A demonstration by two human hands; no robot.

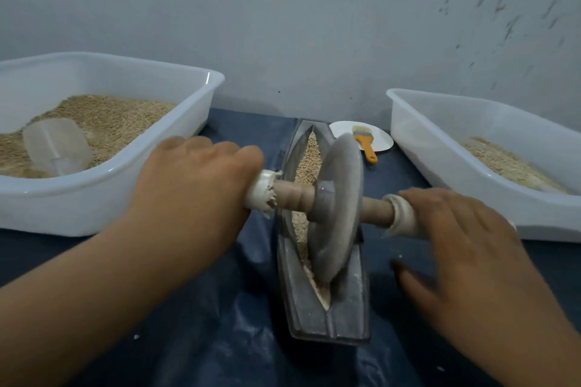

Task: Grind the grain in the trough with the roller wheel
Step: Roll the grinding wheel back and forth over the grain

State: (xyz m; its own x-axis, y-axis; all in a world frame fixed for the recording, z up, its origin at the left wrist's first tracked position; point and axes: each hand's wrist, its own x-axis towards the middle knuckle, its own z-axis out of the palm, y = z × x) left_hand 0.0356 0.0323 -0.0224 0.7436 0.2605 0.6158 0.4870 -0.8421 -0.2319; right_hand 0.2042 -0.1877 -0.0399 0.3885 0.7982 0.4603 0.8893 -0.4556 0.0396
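Curling its fingers round the left wrapped end of the axle (294,196), the left hand (195,185) grips it. The right hand (465,239) presses on the right end, fingers nearly straight, thumb spread. The wheel (338,207) stands about midway in the trough (330,320). Grain (309,160) lies along the groove on both sides of the wheel. Tubs (94,181) of grain flank the trough; a scoop (56,144) lies in the left one.

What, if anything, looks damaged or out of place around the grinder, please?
The white wrap on the axle beside the left hand is torn and ragged at its inner edge, while the other wrap by the right hand looks neat. A few pale specks dot the dark sheet.
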